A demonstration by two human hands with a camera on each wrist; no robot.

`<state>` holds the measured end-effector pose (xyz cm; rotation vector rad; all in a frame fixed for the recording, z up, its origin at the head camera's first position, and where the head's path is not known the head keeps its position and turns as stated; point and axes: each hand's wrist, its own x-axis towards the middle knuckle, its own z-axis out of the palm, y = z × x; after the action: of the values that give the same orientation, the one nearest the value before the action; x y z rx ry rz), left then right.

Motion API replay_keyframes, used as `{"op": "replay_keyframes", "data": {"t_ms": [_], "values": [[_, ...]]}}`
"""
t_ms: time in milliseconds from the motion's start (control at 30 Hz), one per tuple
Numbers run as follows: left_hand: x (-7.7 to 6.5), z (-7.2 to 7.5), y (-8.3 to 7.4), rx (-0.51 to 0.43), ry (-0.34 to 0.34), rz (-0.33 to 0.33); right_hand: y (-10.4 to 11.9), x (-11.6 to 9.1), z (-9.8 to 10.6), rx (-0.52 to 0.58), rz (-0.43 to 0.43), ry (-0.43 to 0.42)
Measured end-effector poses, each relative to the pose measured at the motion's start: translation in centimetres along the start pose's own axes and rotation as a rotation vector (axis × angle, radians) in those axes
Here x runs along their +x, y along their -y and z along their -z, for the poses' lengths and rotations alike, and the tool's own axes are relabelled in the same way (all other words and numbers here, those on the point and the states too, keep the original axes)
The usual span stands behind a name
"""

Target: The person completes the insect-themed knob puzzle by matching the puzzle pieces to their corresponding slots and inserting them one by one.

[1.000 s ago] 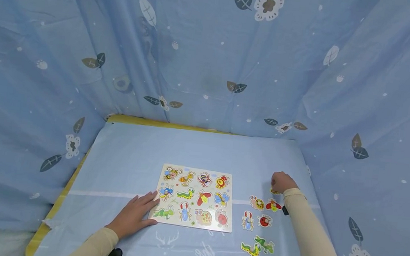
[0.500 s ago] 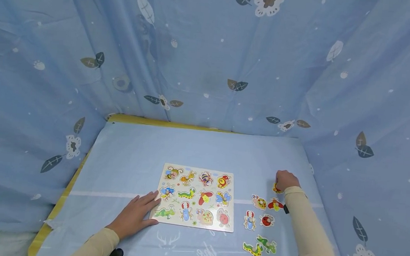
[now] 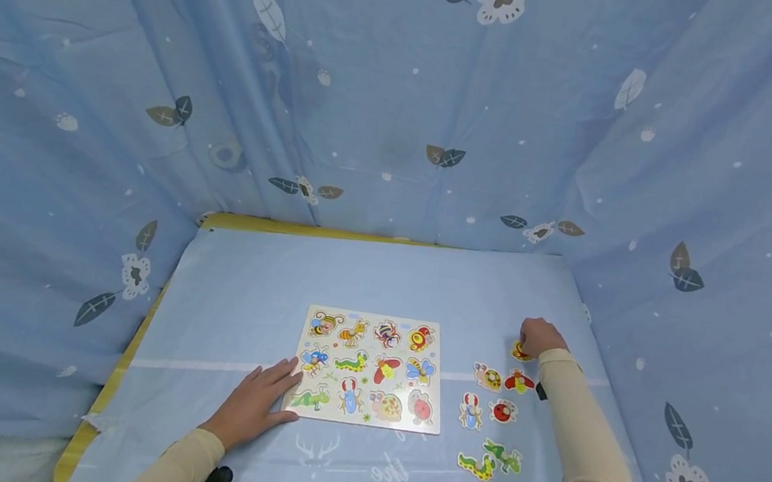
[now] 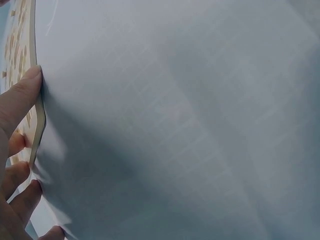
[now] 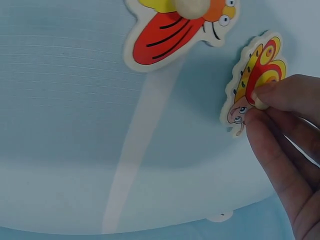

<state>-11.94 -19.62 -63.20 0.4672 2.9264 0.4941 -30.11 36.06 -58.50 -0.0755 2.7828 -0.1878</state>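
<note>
A flat puzzle board (image 3: 370, 346) printed with insects lies on the table. My left hand (image 3: 255, 398) rests on its left edge; in the left wrist view the thumb (image 4: 25, 92) lies on the board's rim. Farther right, my right hand (image 3: 543, 337) pinches the small round knob (image 5: 261, 101) of a red and yellow butterfly puzzle piece (image 5: 260, 65) between thumb and fingers. In the head view the hand partly covers this piece. The right wrist view cannot settle whether it touches the cloth.
Right of the board lie several loose pieces: a snail (image 3: 488, 377), a red-winged insect (image 3: 519, 382), a blue beetle (image 3: 470, 411), a ladybird (image 3: 503, 411), a caterpillar (image 3: 477, 467) and a grasshopper (image 3: 503, 456). A patterned blue curtain (image 3: 392, 102) surrounds the table.
My right hand has shifted slightly right and away, still at the butterfly piece. The left hand stays on the board. The head view has moved a little.
</note>
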Motion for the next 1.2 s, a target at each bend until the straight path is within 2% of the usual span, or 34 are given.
{"op": "replay_keyframes", "data": {"t_ms": [200,367,567,767,967,1200], "values": [[-0.2,0.2,0.3,0.0,-0.008,0.004,1.2,0.4,1.1,0.03,0.012,0.044],[-0.3,0.1,0.7,0.008,-0.006,0.01,2.9,1.2,1.3,0.023,0.07,0.083],[0.0,-0.2,0.7,0.013,0.001,0.027,6.8,1.9,1.6,0.041,0.142,0.121],[0.6,-0.4,0.2,-0.014,0.03,-0.007,10.6,1.9,1.6,0.012,0.186,0.144],[0.4,-0.4,0.1,-0.024,0.032,0.003,14.8,2.2,0.6,0.001,0.284,0.138],[0.1,-0.5,0.3,-0.036,0.025,-0.005,18.6,2.6,-0.6,-0.004,0.329,0.135]]}}
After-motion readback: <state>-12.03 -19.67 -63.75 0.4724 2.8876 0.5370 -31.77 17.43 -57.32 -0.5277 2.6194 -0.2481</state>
